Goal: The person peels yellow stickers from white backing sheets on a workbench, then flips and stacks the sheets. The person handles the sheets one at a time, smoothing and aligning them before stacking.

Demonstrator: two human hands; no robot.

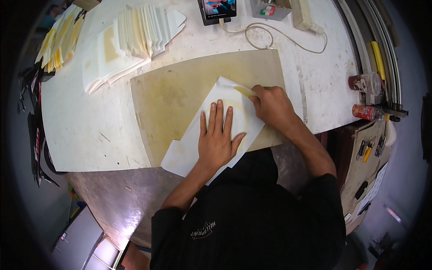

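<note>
Olive-tan mat [166,103]: one white paper piece [246,114] aslant on it, overhanging its near edge, seemingly mid-work. Left hand [216,144]: spread flat on paper, gripping nothing. Right hand [271,104]: curled, pinching a yellow sliver [242,91]. Past mat's far-left corner: paper stack [137,33], done or pending unclear.

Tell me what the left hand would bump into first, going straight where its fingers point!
Probably the phone, after the left hand slid off the white sheet and across the mat and tabletop; exact depth is hard to judge.
</note>
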